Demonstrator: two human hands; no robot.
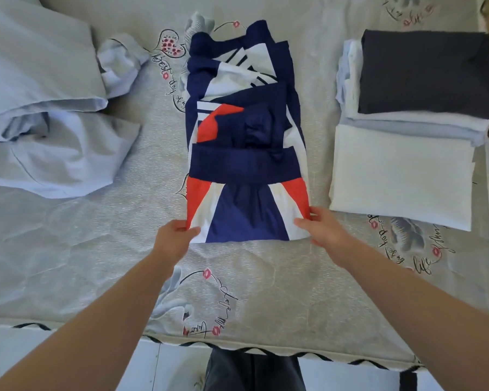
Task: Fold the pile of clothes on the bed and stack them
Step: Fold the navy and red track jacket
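A navy, white and red garment (246,153) lies as a long narrow strip down the middle of the bed. My left hand (174,239) pinches its near left corner. My right hand (323,228) pinches its near right corner. To the right stands a stack of folded clothes (401,170), white and pale blue below, with a dark grey folded piece (429,74) on top. At the left lies a heap of unfolded pale blue clothes (45,108).
The bed sheet (96,249) is grey with printed hearts and script. Its near edge (237,344) runs across the bottom, with pale floor tiles and my dark trousers (254,373) below. A small grey piece (199,24) peeks out beyond the garment's far end.
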